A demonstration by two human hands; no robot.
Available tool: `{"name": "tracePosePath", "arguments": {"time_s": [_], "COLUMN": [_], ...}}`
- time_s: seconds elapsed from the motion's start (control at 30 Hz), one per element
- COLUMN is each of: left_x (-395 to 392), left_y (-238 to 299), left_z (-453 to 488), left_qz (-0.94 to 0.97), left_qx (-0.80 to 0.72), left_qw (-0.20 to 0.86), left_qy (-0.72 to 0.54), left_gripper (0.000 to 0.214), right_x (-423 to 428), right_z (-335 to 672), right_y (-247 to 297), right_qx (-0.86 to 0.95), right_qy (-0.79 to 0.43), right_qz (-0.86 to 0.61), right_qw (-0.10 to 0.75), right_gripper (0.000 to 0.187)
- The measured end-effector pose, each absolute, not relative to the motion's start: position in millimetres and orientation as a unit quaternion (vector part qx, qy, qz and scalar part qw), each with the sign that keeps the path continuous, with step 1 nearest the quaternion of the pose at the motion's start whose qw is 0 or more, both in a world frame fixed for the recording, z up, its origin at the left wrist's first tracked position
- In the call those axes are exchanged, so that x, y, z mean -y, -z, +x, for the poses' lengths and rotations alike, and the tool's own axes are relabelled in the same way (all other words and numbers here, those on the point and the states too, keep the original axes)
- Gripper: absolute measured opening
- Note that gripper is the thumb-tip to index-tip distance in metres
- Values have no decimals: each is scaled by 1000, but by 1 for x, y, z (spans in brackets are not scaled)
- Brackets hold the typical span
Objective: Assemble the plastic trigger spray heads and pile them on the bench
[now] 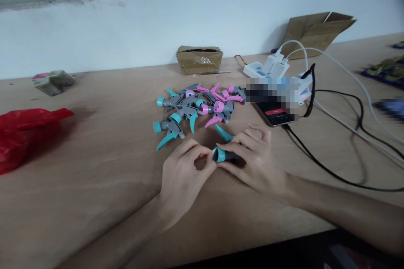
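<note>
My right hand (252, 159) is closed around a trigger spray head (220, 155) with a grey body, a teal collar and a teal trigger. The collar's open end faces left, toward my left hand (187, 172). Thumb and forefinger of that left hand pinch together right at the collar's rim; whatever lies between the fingertips is too small or hidden to make out. Beyond both hands, several more trigger spray heads (189, 109) lie in a loose heap, grey with teal or pink collars and triggers.
A red plastic bag (28, 134) lies at the left, near a small greenish bundle (53, 82). Cardboard boxes (200, 59) stand along the wall. To the right are a phone (273, 111), a power strip (254, 69) with chargers, and black and white cables (328, 172) across the table.
</note>
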State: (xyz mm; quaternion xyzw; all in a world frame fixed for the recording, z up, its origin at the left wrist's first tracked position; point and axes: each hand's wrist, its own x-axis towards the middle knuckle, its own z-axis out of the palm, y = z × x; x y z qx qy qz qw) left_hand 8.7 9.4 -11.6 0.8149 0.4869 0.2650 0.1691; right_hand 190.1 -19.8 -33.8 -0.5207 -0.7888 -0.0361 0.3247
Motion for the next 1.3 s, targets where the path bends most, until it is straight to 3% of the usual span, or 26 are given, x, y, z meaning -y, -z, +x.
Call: {"name": "tracePosePath", "arguments": {"time_s": [0.1,0.3,0.4,0.6,1.03,1.3], "left_x": [-21,-28,-26,-21,-9,-7], "left_y": [7,-1,0,3,14,9], "left_z": [1,2,4,3,3,6], "left_qz": [766,656,649,676,769,809], "left_qx": [-518,-452,-436,-434,-404,-384], "left_qw": [215,536,571,534,349,269], "left_qy": [-315,-280,-251,-264,-353,-356], "left_gripper": [11,20,17,15,3,13], "right_x": [16,13,13,13,15,15], "right_z": [197,198,197,198,195,196], "right_y": [34,33,34,37,35,35], "right_qx": [765,779,768,757,755,770], "right_qy": [35,-86,-166,-197,-207,-168], "right_qz": [-537,-471,-448,-433,-428,-431], "right_qw": [354,404,427,448,450,440], "right_gripper": [26,30,36,39,37,34]}}
